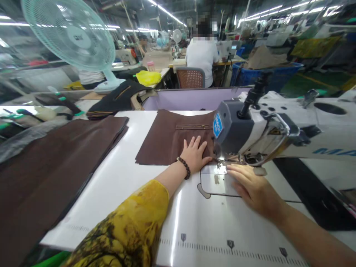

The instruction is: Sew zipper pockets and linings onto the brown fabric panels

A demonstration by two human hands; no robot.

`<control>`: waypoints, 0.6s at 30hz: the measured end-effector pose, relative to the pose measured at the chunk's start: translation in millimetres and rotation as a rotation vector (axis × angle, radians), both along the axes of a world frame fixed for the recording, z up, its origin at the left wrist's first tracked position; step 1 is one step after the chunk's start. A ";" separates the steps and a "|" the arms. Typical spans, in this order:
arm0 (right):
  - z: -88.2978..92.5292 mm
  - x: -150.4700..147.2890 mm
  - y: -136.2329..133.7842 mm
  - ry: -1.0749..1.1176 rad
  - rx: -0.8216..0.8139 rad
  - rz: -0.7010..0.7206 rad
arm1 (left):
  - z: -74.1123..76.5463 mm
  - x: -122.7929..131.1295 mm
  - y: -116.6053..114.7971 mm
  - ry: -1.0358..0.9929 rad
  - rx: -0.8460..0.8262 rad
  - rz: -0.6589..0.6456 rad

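A dark brown fabric panel (158, 139) with a zipper (191, 127) set into it lies flat on the white sewing table. My left hand (194, 154) rests on the panel with fingers spread, just left of the needle area. To the right of the presser foot, my right hand (250, 185) lies with fingers stretched out toward the panel's near edge, beside the metal needle plate (214, 185). The sewing machine head (233, 126) stands over the panel's right side and hides part of it.
A stack of brown panels (55, 163) covers the left of the table. Behind it lie dark folded pieces (116, 97) and a green fan (75, 37). A lilac-walled bin (191, 99) borders the far edge. A co-worker in white (201, 55) sits beyond, near a blue crate (267, 76).
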State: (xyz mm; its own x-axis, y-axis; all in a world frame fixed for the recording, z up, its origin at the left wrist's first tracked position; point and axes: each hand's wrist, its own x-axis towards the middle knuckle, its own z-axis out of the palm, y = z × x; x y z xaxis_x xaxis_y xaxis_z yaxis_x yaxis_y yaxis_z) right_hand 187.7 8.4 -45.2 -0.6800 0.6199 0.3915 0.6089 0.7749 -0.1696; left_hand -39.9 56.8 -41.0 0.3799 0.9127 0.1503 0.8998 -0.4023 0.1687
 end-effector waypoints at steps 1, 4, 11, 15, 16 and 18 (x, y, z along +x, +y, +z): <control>3.1 2.1 -0.8 0.020 0.042 0.036 | 1.2 -4.8 -11.8 0.029 -0.007 0.031; 16.3 8.4 -8.7 0.028 0.131 0.124 | 6.1 -22.1 -69.0 0.107 -0.031 0.045; 34.3 -10.9 -58.5 0.033 0.043 0.160 | 12.3 -38.2 -191.5 0.202 -0.036 -0.008; 33.8 -36.7 -83.3 0.037 -0.026 0.175 | 10.2 -34.5 -201.4 0.201 -0.013 0.003; 33.5 -39.3 -86.6 0.040 -0.038 0.180 | 12.4 -35.3 -200.3 0.202 -0.019 0.000; 32.6 -36.2 -88.6 0.047 -0.039 0.173 | 22.6 -39.5 -194.4 0.197 -0.050 -0.033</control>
